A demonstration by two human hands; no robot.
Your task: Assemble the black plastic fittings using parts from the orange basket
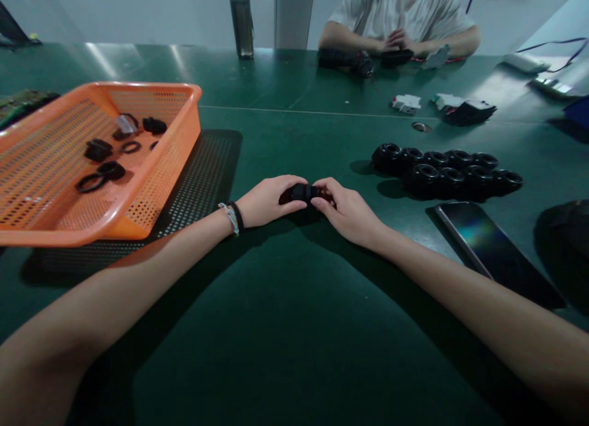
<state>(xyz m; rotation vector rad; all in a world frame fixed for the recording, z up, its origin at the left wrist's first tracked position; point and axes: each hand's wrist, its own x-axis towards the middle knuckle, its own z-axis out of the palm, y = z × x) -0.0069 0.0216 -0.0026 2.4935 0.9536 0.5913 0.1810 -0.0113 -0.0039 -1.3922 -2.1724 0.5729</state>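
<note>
A small black fitting lies sideways between my two hands, low over the green table. My left hand is closed round its left part, thumb in front and fingers behind. On its right end my right hand pinches with thumb and fingertips. The fingers partly cover the piece, so its exact shape is hard to make out. Several glossy black ring-topped parts stand grouped to the right of my hands. To the left, an orange basket holds loose black rings and fittings.
A phone lies right of my right forearm, with a dark object beyond. Small white devices and a power tool lie farther back. A bottle stands at the far edge, where a person sits.
</note>
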